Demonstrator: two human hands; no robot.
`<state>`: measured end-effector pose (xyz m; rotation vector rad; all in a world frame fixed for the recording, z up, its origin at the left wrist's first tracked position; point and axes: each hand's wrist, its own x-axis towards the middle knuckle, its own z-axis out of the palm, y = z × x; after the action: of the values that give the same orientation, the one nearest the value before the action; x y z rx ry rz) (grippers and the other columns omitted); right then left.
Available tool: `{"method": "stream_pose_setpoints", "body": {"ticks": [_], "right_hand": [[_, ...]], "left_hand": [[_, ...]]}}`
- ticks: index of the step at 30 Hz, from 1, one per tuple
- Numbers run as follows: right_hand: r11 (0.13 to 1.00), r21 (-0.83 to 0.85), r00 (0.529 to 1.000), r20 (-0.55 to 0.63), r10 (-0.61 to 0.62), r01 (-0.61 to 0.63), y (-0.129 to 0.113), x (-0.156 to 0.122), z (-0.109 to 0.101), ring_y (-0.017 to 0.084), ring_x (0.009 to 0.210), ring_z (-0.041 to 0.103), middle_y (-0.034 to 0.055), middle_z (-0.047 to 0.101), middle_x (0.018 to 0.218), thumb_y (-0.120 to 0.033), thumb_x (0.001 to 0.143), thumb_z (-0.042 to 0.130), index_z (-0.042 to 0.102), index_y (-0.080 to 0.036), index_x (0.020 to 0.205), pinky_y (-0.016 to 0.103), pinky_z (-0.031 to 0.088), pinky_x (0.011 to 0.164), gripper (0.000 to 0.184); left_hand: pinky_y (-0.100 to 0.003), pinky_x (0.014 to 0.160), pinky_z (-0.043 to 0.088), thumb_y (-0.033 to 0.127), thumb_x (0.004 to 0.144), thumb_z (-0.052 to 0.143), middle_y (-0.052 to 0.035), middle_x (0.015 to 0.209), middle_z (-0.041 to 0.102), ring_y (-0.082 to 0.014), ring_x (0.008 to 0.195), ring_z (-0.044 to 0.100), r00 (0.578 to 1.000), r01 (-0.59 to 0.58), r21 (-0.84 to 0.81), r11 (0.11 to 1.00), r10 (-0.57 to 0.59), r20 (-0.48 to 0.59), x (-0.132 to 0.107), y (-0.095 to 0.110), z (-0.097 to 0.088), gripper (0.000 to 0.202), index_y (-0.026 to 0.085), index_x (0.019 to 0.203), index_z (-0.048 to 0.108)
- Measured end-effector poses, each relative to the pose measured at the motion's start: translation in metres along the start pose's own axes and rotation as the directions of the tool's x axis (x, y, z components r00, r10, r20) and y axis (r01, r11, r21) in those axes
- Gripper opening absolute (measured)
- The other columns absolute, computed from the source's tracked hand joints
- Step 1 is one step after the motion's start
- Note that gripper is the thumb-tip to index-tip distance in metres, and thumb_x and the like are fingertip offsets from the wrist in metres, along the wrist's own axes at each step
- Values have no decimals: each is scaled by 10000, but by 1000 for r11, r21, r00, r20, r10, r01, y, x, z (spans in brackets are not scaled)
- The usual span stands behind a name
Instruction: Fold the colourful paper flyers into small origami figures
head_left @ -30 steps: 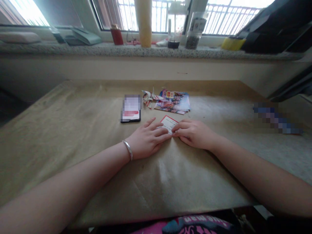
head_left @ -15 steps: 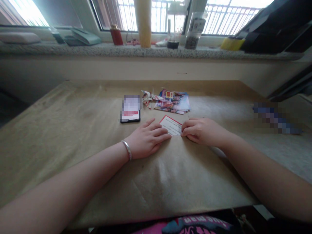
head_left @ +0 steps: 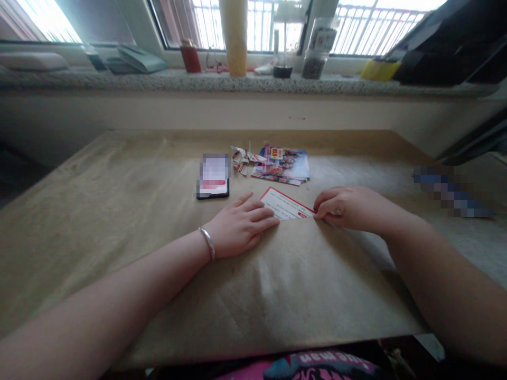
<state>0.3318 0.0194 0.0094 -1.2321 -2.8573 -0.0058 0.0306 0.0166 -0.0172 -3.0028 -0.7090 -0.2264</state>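
A folded sheet of paper [head_left: 288, 205], white with printed text and a red border, lies on the table between my hands. It forms a triangle with its long edge toward me. My left hand [head_left: 241, 226] rests flat across its left part, fingers spread, a silver bangle at the wrist. At the right corner my right hand [head_left: 343, 207] pinches the paper between thumb and fingers. Beyond it lies a stack of colourful printed leaflets [head_left: 291, 164], and beside that a folded paper figure [head_left: 244, 158] with pointed tips.
A phone [head_left: 214, 177], partly blurred, lies left of the leaflets. The table [head_left: 119, 221] has a tan cover. At far right is a blurred bluish item [head_left: 451, 191]. The windowsill [head_left: 150, 80] behind holds a red bottle [head_left: 190, 57], a yellow cylinder [head_left: 236, 42] and clear containers [head_left: 317, 50].
My right hand has slid right along the paper to its right corner, uncovering more of the red border and a red label. My left hand has stayed in place.
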Motion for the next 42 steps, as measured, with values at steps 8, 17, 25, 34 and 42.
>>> {"method": "stream_pose_setpoints", "body": {"ticks": [8, 17, 25, 34, 42], "right_hand": [[1000, 0, 1000, -19, -11, 11, 2, -1, 0, 120, 738, 667, -61, 728, 945, -143, 754, 619, 742, -314, 807, 238, 412, 577, 218], [1000, -18, 1000, 2, 4, -4, 5, -3, 0, 119, 738, 670, -70, 731, 954, -119, 743, 611, 740, -313, 776, 235, 418, 571, 236], [997, -53, 999, -24, 48, -50, 2, -4, 0, 135, 746, 635, -41, 715, 906, -162, 747, 551, 697, -269, 748, 255, 375, 571, 181], [927, -222, 944, -206, 258, -302, -24, 9, -2, 152, 613, 531, 37, 624, 730, -223, 734, 509, 542, -191, 638, 279, 246, 499, 106], [979, 98, 949, -279, -148, 181, -31, 23, 22, 203, 989, 579, 51, 668, 1095, -209, 864, 515, 682, -241, 983, 333, 452, 851, 208]], "left_hand": [[-460, 1155, 174, 255, 892, 467, -14, 1300, 557, -221, 1238, 443, 1000, 1, -4, 1000, -1, 8, 0, -1, 0, 411, 258, 1302, 498], [-456, 1156, 179, 251, 883, 485, -15, 1285, 564, -210, 1231, 452, 1000, -6, 0, 1000, 6, -10, -1, -1, 1, 412, 256, 1294, 507], [-462, 1157, 173, 256, 898, 462, -12, 1292, 561, -211, 1233, 448, 1000, -5, 0, 1000, 5, 5, 0, -1, 0, 405, 255, 1301, 502], [-458, 1156, 192, 249, 876, 498, -17, 1289, 566, -210, 1229, 461, 1000, -16, -2, 1000, 16, -18, 1, -1, 2, 416, 251, 1292, 514], [-484, 1174, 101, 245, 914, 421, -13, 1325, 550, -213, 1272, 435, 999, -47, -3, 999, 47, -1, 1, -6, 0, 409, 259, 1317, 487]]}}
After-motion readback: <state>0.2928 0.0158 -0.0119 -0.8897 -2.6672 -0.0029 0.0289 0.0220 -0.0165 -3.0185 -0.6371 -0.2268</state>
